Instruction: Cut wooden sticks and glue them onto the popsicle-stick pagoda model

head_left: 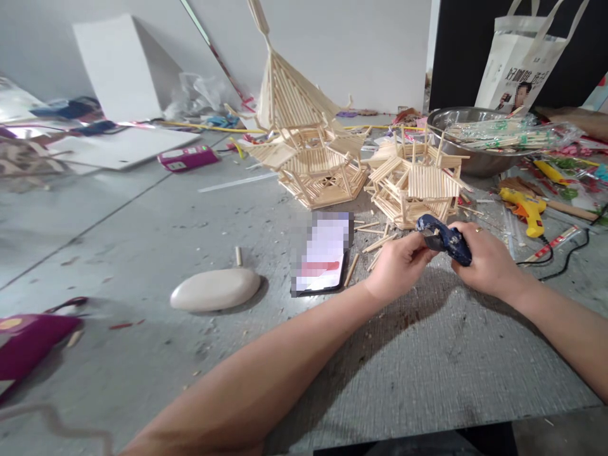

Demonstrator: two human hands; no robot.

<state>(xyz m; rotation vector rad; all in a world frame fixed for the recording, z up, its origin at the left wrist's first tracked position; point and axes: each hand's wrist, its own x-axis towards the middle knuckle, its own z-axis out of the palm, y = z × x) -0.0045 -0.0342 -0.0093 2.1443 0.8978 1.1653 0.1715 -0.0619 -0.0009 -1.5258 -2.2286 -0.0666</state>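
Above the near right of the table, my right hand [484,259] is wrapped round one end of a dark blue hand tool [446,237] with pale smears on it. My left hand [399,266] pinches at the tool's dark grey flat part; whether a small stick is also between these fingers is hidden. Just beyond my hands stands a small model of wooden sticks [420,180] with an unfinished-looking open top. Left of it rises a taller stick pavilion [304,139] with a pointed roof. Loose sticks [377,240] lie beside my left hand.
A phone [323,253] and a smooth whitish oval object [216,289] lie left of my hands. To the right are a yellow glue gun [527,209] with its black cord and a steel bowl [456,155] of bagged sticks. A white bag [517,63] stands behind.
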